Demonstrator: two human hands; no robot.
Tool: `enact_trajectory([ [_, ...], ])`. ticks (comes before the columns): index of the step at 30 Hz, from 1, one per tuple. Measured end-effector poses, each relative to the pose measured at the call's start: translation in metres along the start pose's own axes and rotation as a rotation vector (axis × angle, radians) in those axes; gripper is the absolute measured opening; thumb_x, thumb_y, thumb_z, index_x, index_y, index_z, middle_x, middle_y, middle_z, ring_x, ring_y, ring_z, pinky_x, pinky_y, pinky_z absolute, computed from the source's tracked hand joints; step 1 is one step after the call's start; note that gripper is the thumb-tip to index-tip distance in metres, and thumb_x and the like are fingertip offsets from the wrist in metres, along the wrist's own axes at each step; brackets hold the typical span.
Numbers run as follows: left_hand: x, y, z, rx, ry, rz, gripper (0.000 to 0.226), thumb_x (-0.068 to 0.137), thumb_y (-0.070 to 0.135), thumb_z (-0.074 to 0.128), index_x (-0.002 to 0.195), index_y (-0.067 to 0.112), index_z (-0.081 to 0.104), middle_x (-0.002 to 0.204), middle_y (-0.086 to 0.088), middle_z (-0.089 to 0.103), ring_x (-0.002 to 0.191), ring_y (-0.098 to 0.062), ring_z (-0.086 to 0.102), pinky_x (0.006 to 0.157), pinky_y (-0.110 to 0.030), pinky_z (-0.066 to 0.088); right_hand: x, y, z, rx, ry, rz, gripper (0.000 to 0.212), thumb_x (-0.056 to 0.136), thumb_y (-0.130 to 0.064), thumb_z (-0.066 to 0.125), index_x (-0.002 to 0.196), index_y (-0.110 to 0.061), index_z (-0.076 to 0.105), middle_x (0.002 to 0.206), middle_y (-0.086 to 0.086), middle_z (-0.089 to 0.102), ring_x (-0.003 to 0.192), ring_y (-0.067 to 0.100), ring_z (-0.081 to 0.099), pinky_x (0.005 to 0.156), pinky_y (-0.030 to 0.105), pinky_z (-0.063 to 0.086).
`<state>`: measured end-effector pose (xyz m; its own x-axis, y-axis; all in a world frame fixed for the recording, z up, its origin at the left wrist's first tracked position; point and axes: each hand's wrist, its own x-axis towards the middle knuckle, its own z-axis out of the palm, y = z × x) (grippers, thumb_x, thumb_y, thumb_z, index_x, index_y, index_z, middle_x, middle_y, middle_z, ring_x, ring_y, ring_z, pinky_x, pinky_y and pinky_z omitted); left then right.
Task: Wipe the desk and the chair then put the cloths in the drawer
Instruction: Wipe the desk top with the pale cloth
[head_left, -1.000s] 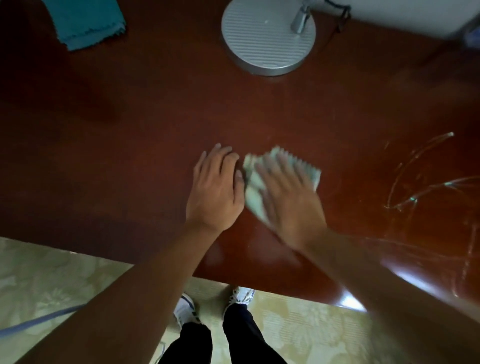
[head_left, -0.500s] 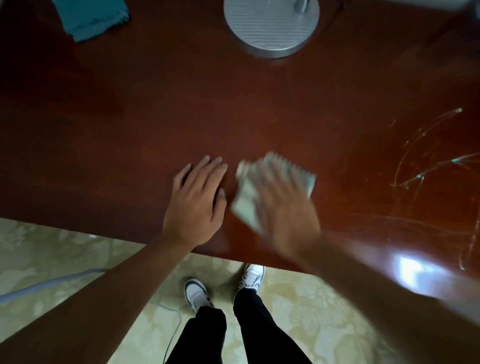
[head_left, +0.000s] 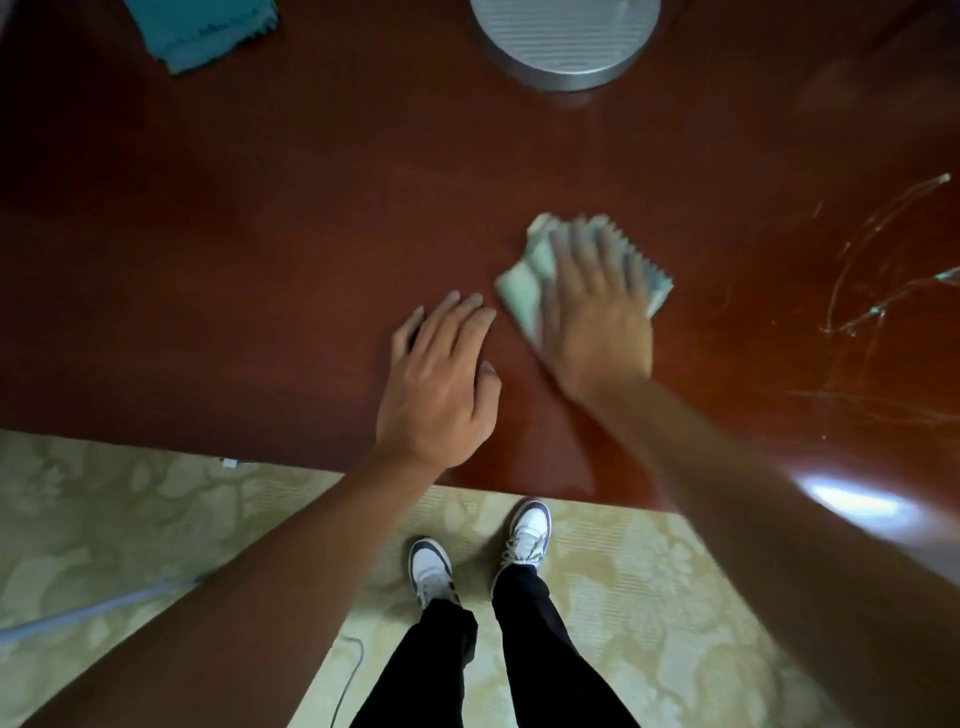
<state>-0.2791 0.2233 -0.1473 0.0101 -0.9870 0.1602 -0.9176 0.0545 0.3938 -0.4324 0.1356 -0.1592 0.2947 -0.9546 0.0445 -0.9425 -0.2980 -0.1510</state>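
Head view, looking down at desk (head_left: 260, 234): dark red-brown glossy top, near edge running across lower-middle of frame.

Right hand (head_left: 597, 317): flat, palm down, fingers straight and spread, pressing on light cloth (head_left: 524, 291). No curl round the cloth seen; grip = released, pressing only. Hand is motion-blurred, so finger detail is soft. Cloth is pale green-white w/ zigzag edge, bunched under the hand; it shows past the fingertips and on the thumb side. Location: on desk top, centre-right, well back from near edge.

Left hand (head_left: 441, 384): flat on desk just beside the cloth, left of it, not touching it as far as can be seen. Fingers straight, close together, thumb alongside. Holds nothing; grip = released.

Teal cloth (head_left: 202, 28): second cloth, folded, at far left of desk, partly cut off by top of frame. Well apart from both hands.

Lamp base (head_left: 563, 39): round, silver, ribbed top, at far centre of desk, partly cut off by frame edge.

Wet streaks (head_left: 872, 275): thin curved marks on desk surface, right side, w/ bright glare patch lower right near desk edge.

Below desk edge: pale green patterned carpet (head_left: 104, 519), person's white shoes (head_left: 431, 569), black trousers, thin cable (head_left: 348, 675) on floor at lower left-centre.
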Motion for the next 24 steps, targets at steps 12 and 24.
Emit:
enact_trajectory([
  [12,-0.004,0.001,-0.001,0.054,-0.045,0.054,0.048,0.086,0.033,0.045,0.127,0.013,0.057,0.140,-0.008,0.054,0.137,-0.026,0.042,0.116,-0.049,0.024,-0.042,0.045,-0.016,0.040,-0.041,0.299,0.056,0.104,-0.038,0.020,0.154,-0.014,0.028,0.161,0.012,0.029,0.151,0.031,0.019,0.119,0.053,0.021],
  [24,-0.006,-0.001,0.003,0.091,-0.031,0.066,0.043,0.094,0.036,0.043,0.128,0.013,0.056,0.140,-0.009,0.053,0.137,-0.028,0.043,0.116,-0.051,0.026,-0.143,-0.022,-0.009,0.039,-0.081,0.084,0.053,0.105,-0.036,0.030,0.153,-0.015,0.033,0.160,0.007,0.029,0.151,0.028,0.019,0.121,0.049,0.021],
])
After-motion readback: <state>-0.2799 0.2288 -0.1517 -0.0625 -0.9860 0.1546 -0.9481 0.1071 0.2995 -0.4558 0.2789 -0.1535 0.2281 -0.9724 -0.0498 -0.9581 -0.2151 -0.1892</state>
